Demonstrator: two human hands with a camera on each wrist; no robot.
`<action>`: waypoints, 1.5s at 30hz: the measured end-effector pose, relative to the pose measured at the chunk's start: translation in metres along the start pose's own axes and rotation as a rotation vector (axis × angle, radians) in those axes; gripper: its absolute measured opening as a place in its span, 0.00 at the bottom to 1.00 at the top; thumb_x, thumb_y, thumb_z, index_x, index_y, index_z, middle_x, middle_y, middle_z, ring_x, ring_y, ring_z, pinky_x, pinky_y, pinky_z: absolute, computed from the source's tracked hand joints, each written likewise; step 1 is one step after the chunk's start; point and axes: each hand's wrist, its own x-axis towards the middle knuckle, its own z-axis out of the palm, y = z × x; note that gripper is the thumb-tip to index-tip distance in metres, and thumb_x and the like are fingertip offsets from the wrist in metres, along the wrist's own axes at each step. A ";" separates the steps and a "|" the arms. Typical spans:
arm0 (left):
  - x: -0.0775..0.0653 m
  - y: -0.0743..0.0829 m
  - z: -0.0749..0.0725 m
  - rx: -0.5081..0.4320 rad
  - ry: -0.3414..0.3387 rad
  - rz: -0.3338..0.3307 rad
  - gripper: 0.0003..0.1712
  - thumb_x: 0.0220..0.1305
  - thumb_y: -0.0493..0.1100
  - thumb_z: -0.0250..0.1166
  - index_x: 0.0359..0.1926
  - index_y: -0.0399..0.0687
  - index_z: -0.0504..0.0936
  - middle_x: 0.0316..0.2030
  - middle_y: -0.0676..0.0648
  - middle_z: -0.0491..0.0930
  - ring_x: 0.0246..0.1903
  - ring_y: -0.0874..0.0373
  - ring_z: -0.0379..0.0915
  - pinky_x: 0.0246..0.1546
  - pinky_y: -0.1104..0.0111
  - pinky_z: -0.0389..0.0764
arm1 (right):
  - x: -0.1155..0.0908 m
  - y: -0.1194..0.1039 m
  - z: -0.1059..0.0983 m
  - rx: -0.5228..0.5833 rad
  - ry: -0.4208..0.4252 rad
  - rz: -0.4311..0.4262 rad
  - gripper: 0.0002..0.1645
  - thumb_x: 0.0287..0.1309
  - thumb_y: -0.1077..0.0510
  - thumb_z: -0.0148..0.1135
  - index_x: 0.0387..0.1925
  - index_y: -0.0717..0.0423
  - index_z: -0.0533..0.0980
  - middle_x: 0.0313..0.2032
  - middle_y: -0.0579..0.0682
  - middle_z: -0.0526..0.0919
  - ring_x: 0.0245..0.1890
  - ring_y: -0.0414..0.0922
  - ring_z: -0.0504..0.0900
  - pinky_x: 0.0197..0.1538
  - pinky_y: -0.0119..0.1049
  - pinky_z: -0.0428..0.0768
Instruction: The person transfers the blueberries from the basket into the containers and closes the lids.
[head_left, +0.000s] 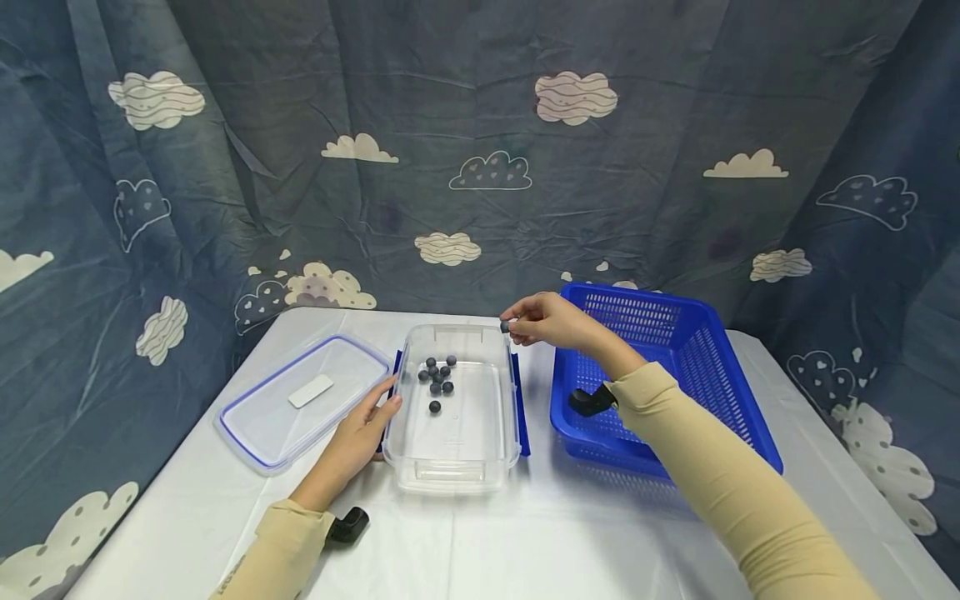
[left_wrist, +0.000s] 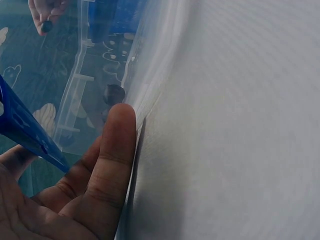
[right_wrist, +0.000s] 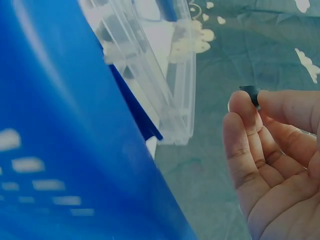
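A clear plastic container (head_left: 457,433) with blue side flaps stands in the middle of the table, several dark blueberries (head_left: 435,407) lying on its floor. My left hand (head_left: 358,433) holds the container's left side; in the left wrist view its fingers (left_wrist: 112,150) lie against the wall near a blue flap (left_wrist: 30,125). My right hand (head_left: 551,321) is raised by the container's far right corner. Between thumb and fingertips it pinches one blueberry (right_wrist: 251,95), seen best in the right wrist view.
A blue perforated basket (head_left: 675,354) stands on the right, beneath my right forearm. Left of the container lies its clear lid (head_left: 262,408) with a blue seal and a white label. A cloud-patterned cloth (head_left: 480,108) hangs behind the white-covered table (head_left: 525,542).
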 end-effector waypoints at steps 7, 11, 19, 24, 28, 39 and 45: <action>0.000 0.000 0.001 0.010 0.008 0.002 0.34 0.82 0.65 0.54 0.82 0.67 0.66 0.56 0.39 0.87 0.55 0.47 0.82 0.62 0.44 0.78 | 0.003 -0.007 0.015 0.001 -0.051 -0.009 0.18 0.79 0.60 0.59 0.63 0.63 0.81 0.44 0.61 0.90 0.43 0.47 0.87 0.54 0.45 0.88; 0.000 0.000 0.002 0.009 0.013 0.003 0.34 0.82 0.65 0.55 0.82 0.67 0.66 0.57 0.39 0.87 0.56 0.46 0.83 0.62 0.45 0.78 | 0.005 -0.010 0.022 0.006 -0.078 -0.025 0.19 0.79 0.59 0.60 0.63 0.63 0.81 0.42 0.58 0.90 0.41 0.46 0.87 0.59 0.55 0.86; -0.001 -0.001 0.002 0.008 0.010 -0.003 0.34 0.81 0.65 0.55 0.82 0.68 0.66 0.56 0.39 0.87 0.53 0.48 0.83 0.57 0.51 0.80 | 0.009 -0.016 0.034 0.025 -0.141 -0.010 0.19 0.78 0.59 0.60 0.64 0.62 0.80 0.45 0.59 0.90 0.42 0.45 0.87 0.54 0.41 0.88; -0.002 0.000 0.002 0.012 0.010 0.014 0.34 0.82 0.65 0.54 0.82 0.67 0.66 0.56 0.39 0.87 0.55 0.47 0.83 0.61 0.46 0.79 | 0.010 -0.020 0.042 0.034 -0.168 -0.021 0.21 0.78 0.59 0.61 0.66 0.61 0.79 0.44 0.57 0.90 0.46 0.49 0.88 0.56 0.42 0.88; -0.002 0.000 0.003 0.013 -0.001 0.035 0.34 0.83 0.65 0.52 0.83 0.66 0.64 0.67 0.34 0.81 0.65 0.37 0.79 0.69 0.38 0.73 | 0.009 -0.021 0.046 0.034 -0.174 -0.027 0.21 0.77 0.59 0.61 0.66 0.61 0.79 0.44 0.56 0.90 0.51 0.58 0.88 0.58 0.47 0.88; 0.003 0.004 -0.010 -0.029 0.039 0.043 0.31 0.87 0.61 0.46 0.82 0.59 0.67 0.59 0.35 0.83 0.49 0.43 0.86 0.50 0.53 0.87 | 0.004 -0.033 0.052 0.031 -0.186 -0.036 0.19 0.78 0.58 0.62 0.64 0.58 0.81 0.46 0.57 0.91 0.50 0.52 0.89 0.53 0.37 0.88; 0.004 0.009 -0.036 -0.222 0.055 0.025 0.31 0.87 0.55 0.49 0.83 0.52 0.63 0.53 0.32 0.80 0.35 0.57 0.85 0.34 0.64 0.90 | 0.004 -0.051 0.067 0.012 -0.207 -0.061 0.18 0.78 0.58 0.62 0.64 0.57 0.81 0.45 0.54 0.91 0.50 0.52 0.89 0.53 0.37 0.88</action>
